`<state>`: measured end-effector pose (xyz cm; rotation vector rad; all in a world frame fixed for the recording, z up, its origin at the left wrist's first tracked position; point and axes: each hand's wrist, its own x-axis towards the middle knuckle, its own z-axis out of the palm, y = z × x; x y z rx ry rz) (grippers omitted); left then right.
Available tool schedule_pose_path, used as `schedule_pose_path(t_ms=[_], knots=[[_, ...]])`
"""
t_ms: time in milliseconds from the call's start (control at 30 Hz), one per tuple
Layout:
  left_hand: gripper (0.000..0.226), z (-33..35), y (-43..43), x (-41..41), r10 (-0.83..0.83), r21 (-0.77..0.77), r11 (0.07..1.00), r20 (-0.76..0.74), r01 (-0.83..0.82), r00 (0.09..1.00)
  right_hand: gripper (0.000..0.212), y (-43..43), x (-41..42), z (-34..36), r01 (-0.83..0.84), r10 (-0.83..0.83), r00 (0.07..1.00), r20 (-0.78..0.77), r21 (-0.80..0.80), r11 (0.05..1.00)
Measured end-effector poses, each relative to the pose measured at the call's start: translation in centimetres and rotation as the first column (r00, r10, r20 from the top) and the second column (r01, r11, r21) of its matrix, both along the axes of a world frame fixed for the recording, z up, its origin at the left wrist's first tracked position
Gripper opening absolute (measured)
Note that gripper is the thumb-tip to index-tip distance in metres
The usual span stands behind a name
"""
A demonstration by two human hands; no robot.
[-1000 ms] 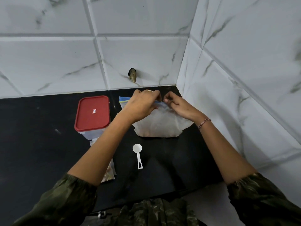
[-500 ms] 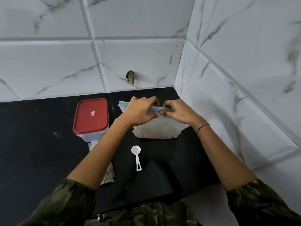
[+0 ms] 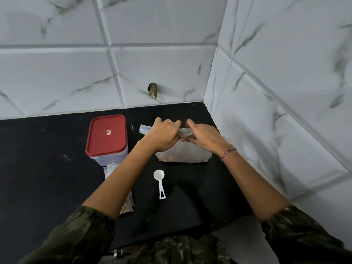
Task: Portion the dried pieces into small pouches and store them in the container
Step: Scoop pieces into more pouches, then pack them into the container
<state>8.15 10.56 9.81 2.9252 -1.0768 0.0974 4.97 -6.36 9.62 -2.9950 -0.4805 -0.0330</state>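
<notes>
Bag (image 3: 182,155) of dried pieces, pale and translucent, lies on the black desk (image 3: 38,168) close to the corner where the two tiled walls meet, its bottom edge toward the person and its top edge raised between the two hands. The left hand (image 3: 162,136) reaches in from the left with its fingers curled down over that top edge and grips the plastic; a ring (image 3: 172,121) shows on one finger. The right hand (image 3: 203,138) meets it from the other side, fingers bent and pinching the same edge, so a crumpled strip of plastic bunches in the narrow gap between them. Neither hand is spread: both are closed on the bag and nearly touch each other. A bracelet (image 3: 227,153) circles the right wrist. A blue and yellow strip (image 3: 145,128) shows at the bag's far left corner, just beside the left hand. Whether the bag's mouth is sealed cannot be told. Left of the bag stands the clear container (image 3: 112,159) with its red lid (image 3: 106,134) on. Just in front of it lies a small pouch (image 3: 109,169), partly hidden under the left forearm; whether it is one or several cannot be told. A white scoop (image 3: 159,176) lies on the desk in front of the bag, between the forearms, bowl toward the bag, handle toward the person, apart from both hands.
</notes>
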Motion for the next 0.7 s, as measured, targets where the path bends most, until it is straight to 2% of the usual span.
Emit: schedule_pose_path(t_ms=[67,133,200,300,400,500,567,633,700], knots=[[0.030,-0.2,0.0,0.0,0.006,-0.028,1.000,0.034,-0.005,0.999,0.047,-0.1,0.2,-0.2,0.014,-0.013,1.000,-0.025,0.041,0.999],[0.026,-0.4,0.0,-0.1,-0.001,-0.075,0.997,0.069,0.006,0.998,0.055,-0.1,0.4,-0.1,0.031,-0.018,0.995,-0.097,0.138,0.990],[0.019,-0.6,0.1,-0.2,-0.006,-0.092,0.996,0.075,0.013,0.997,0.060,-0.2,0.3,0.1,0.016,0.004,0.992,-0.123,0.162,0.987],[0.023,-0.9,0.2,-0.1,-0.001,-0.058,0.998,0.088,0.006,0.996,0.050,-0.2,0.1,0.2,-0.056,0.054,0.998,0.018,0.107,0.993],[0.027,-0.9,0.6,0.2,-0.009,-0.017,1.000,0.094,0.011,0.996,0.035,-0.2,-0.1,-0.1,-0.100,0.086,0.990,0.107,0.130,0.986],[0.026,-0.8,0.6,0.1,-0.002,-0.020,1.000,0.028,0.002,1.000,0.026,-0.3,0.1,-0.7,-0.069,0.056,0.994,0.091,0.150,0.986],[0.023,-0.8,0.6,-0.1,0.010,-0.077,0.997,-0.006,-0.011,1.000,0.024,-0.5,0.2,-0.9,-0.030,0.021,0.998,0.051,0.172,0.985],[0.026,-1.0,0.6,-0.3,-0.001,-0.114,0.993,-0.011,-0.001,1.000,0.024,-0.7,0.3,-1.1,0.002,-0.006,1.000,0.018,0.213,0.977],[0.029,-1.3,0.6,-0.4,-0.021,-0.071,0.997,0.010,0.021,1.000,0.023,-0.9,0.4,-1.3,0.034,-0.032,0.999,-0.015,0.235,0.971]])
